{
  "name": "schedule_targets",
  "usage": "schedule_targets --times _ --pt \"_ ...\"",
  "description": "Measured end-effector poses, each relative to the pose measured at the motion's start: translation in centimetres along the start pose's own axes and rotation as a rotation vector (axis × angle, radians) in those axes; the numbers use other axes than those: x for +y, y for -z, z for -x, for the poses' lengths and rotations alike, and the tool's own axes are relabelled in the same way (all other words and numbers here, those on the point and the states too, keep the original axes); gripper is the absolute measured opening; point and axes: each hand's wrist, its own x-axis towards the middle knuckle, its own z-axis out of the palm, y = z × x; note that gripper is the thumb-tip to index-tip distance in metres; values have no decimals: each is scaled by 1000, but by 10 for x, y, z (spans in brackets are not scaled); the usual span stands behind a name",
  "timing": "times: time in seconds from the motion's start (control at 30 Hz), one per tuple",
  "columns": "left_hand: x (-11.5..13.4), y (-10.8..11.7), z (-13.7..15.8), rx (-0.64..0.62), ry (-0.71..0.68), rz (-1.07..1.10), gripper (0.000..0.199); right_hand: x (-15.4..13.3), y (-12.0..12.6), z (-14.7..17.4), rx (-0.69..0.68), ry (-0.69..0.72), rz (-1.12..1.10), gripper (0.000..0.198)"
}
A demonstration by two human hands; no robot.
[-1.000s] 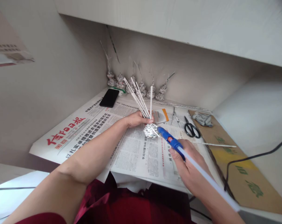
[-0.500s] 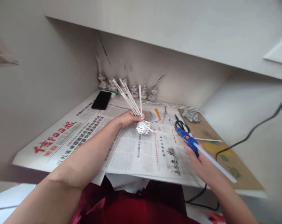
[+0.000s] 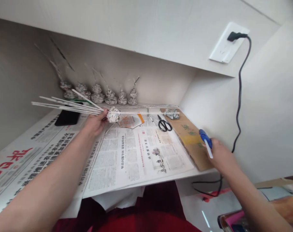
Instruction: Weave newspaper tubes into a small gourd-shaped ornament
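My left hand point(image 3: 96, 125) holds the woven paper piece point(image 3: 113, 115), left of frame centre, several strips point(image 3: 87, 100) fanning leftward. My right hand point(image 3: 220, 153) grips the blue glue gun point(image 3: 205, 138), right of frame.

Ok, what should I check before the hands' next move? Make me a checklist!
1. Round white woven-paper ball secure in the bare left hand: ok, gripped where its long white paper sticks meet it.
2. Blue plastic glue gun held away from the ball: ok, in the bare right hand, well off to the side.
3. Black plug in the white wall socket: ok, pushed in.
4. Glue gun hot: cannot tell.
5. Black-handled scissors clear of both hands: ok.
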Motion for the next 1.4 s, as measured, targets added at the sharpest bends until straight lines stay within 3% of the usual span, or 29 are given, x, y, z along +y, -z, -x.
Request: schedule_targets --times 0.13,0.27,0.37,0.53,0.6,0.73,0.87,1.03,1.17,1.27,1.4 --pt "2 0 1 -3 31 59 9 11 -13 -4 -15 54 51 33" --pt "-3 2 7 -228 116 -7 19 15 -35 -19 21 91 19 42" --pt "-7 4 9 -305 104 -62 30 21 -48 -34 23 140 -69 42" --pt "-8 3 13 -405 167 -178 38 13 -35 -45 156 202 34 43" --pt "-10 3 14 -480 186 -230 37 -8 -15 -46 256 275 -101 37" --pt "-16 4 13 -542 151 -281 36 -84 30 -57 132 349 -494 33" --pt "-19 6 10 -552 140 -327 37 -171 51 -89 72 490 -649 24" --pt "-24 6 8 -560 158 -323 40 -263 33 -145 -57 650 -619 7" --pt "-29 8 3 -571 143 -295 37 -324 13 -180 -59 794 -388 22" --pt "-33 11 -1 -594 131 -298 35 -356 2 -196 -41 785 -350 28" --pt "-34 13 -2 -609 134 -300 32 -374 -11 -205 -39 777 -316 27"
